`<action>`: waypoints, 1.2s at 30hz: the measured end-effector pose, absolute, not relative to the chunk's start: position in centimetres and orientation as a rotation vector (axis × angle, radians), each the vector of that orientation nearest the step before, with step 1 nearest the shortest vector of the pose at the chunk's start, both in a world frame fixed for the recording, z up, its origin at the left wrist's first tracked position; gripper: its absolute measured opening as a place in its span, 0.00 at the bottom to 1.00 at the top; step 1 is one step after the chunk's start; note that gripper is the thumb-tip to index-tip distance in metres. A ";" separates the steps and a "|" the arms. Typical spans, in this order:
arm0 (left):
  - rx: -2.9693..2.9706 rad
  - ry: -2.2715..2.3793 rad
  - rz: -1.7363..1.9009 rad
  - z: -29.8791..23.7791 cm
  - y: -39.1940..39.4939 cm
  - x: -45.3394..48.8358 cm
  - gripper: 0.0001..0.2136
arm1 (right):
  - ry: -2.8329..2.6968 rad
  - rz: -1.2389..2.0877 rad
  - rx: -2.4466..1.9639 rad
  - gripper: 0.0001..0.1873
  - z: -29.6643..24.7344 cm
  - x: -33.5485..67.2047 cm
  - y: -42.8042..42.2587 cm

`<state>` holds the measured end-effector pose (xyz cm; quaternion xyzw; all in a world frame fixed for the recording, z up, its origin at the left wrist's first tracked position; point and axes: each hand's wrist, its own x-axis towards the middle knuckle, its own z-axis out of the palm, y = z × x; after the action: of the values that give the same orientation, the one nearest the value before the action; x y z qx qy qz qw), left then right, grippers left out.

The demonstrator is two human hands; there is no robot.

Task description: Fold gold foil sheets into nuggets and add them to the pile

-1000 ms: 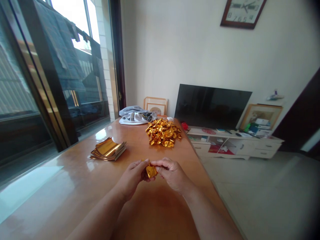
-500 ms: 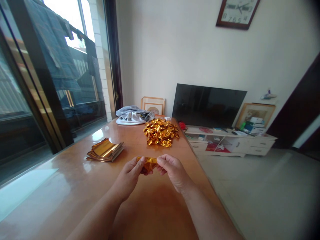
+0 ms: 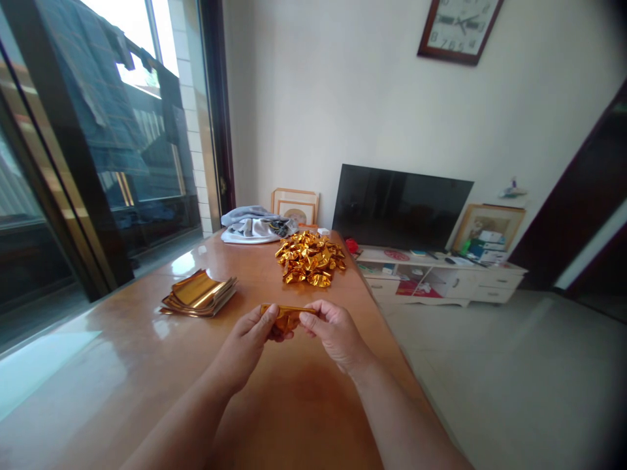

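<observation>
Between my two hands, just above the table, is a partly folded piece of gold foil paper [image 3: 288, 318]. My left hand [image 3: 257, 333] pinches its left end, thumb on top and fingers curled beneath. At its right end my right hand [image 3: 333, 333] grips it with thumb and fingers. Ahead of my hands lies a heap of folded gold foil pieces [image 3: 311, 258]. A stack of flat gold foil sheets [image 3: 198, 294], slightly curled at the edges, rests to the left of my hands.
The glossy wooden table [image 3: 147, 385] has its right edge close to my right forearm. Grey and white cloth [image 3: 255, 225] lies at its far end. Beyond stand a television [image 3: 401, 205] and a low white cabinet [image 3: 490, 281]. A glass door [image 3: 98, 130] is on the left.
The foil piece's upper edge now looks straighter and extends farther behind my right thumb. My right thumb has shifted slightly along it. The whole view has turned a little to the right.
</observation>
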<state>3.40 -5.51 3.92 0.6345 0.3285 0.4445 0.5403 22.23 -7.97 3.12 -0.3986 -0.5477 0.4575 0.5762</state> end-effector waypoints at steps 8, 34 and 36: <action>1.522 0.805 1.073 3.8 -5.4 3.4 0.19 | -1.261 1.082 -0.959 0.11 2.9 22.4 -7.8; 1.254 0.750 1.122 3.5 -5.7 3.8 0.19 | -1.341 1.096 -0.991 0.11 2.9 22.7 -7.9; 1.247 0.747 1.118 3.6 -5.8 3.9 0.17 | -1.348 1.101 -0.987 0.10 3.0 22.6 -8.0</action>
<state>3.87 -5.81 3.62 0.5396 0.3232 0.4841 0.6083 22.63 -8.00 2.96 -0.4152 -0.5669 0.4632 0.5400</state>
